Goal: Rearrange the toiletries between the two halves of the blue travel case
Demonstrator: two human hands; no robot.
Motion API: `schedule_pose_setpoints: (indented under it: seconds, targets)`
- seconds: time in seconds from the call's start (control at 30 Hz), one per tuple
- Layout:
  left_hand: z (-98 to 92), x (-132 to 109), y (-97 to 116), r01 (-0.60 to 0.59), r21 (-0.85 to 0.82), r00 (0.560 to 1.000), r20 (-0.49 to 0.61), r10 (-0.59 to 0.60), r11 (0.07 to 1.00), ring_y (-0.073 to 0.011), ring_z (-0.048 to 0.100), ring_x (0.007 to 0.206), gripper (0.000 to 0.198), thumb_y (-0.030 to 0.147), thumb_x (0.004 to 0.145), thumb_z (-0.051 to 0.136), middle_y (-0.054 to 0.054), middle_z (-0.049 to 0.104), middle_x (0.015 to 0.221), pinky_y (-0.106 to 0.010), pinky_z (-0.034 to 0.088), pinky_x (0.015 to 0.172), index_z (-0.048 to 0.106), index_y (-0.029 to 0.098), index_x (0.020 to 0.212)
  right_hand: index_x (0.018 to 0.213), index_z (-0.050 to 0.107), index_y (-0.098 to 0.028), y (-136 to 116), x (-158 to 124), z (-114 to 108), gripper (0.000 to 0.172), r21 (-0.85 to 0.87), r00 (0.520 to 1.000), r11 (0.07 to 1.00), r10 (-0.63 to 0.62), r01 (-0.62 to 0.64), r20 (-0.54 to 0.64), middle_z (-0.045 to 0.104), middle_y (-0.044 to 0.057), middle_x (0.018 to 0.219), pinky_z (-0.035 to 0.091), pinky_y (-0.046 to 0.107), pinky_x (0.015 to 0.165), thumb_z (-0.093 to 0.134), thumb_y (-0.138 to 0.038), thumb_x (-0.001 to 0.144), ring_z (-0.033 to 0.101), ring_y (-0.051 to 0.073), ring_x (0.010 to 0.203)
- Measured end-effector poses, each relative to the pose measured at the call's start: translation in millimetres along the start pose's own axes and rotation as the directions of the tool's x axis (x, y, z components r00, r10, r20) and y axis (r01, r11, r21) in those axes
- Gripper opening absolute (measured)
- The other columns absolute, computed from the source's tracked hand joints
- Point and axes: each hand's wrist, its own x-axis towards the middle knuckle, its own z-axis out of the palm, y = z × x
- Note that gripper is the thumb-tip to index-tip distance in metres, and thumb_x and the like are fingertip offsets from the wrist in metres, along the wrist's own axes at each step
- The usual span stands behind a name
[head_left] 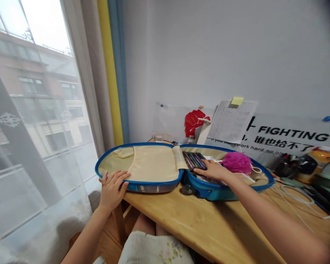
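Observation:
An open suitcase with a blue rim lies on the wooden desk, its two halves spread flat. My left hand (113, 189) rests with spread fingers on the near rim of the cream-lined left half (156, 163). Over the right half (220, 192), my right hand (213, 170) has its fingers stretched out against a row of dark, slim items (193, 160); their exact kind is unclear. Beside that hand sits a magenta mesh bath puff (237, 162) with a white cord. Other pale contents lie partly hidden under my right hand and forearm.
The wooden desk (167, 207) ends at a front edge above my lap. White cables (294, 194), pens and an orange-labelled bottle (319, 161) crowd its right side. A paper sheet (231, 121) stands against the wall. Sheer curtains (52, 146) hang at the left.

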Motion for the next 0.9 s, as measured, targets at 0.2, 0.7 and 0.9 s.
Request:
schedule_pose_setpoints:
  seconds: [0.2, 0.7, 0.9]
  targets:
    - [0.1, 1, 2, 0.014, -0.030, 1.000, -0.015, -0.014, 0.999, -0.0227, 0.055, 0.110, 0.030, 0.034, 0.092, 0.039, -0.003, 0.068, 0.110, -0.046, 0.014, 0.109, 0.065, 0.026, 0.105, 0.144, 0.031, -0.013, -21, 1, 0, 0.093, -0.021, 0.997, 0.999, -0.037, 0.038, 0.068, 0.037, 0.021, 0.144, 0.036, 0.044, 0.099, 0.045, -0.071, 0.073, 0.042, 0.036, 0.127]
    - [1.4, 1, 13, 0.009, -0.046, 1.000, -0.011, -0.009, 0.999, -0.0228, 0.054, 0.113, 0.026, 0.032, 0.091, 0.043, -0.003, 0.066, 0.114, -0.048, 0.011, 0.111, 0.065, 0.028, 0.106, 0.140, 0.036, -0.017, -46, 9, -1, 0.072, -0.106, 0.988, 0.986, 0.134, -0.126, 0.076, 0.040, 0.020, 0.140, 0.042, 0.054, 0.088, 0.039, -0.057, 0.079, 0.048, 0.038, 0.120]
    - [19.1, -16, 13, 0.003, 0.037, 0.994, -0.112, 0.001, 0.999, -0.0260, 0.045, 0.124, 0.032, 0.032, 0.089, 0.048, -0.007, 0.059, 0.127, -0.049, 0.010, 0.112, 0.060, 0.026, 0.118, 0.130, 0.048, -0.022, -41, 14, 1, 0.064, -0.109, 0.992, 0.986, 0.127, -0.126, 0.004, 0.048, 0.017, 0.134, 0.045, 0.051, 0.084, 0.043, -0.056, 0.076, 0.052, 0.036, 0.115]
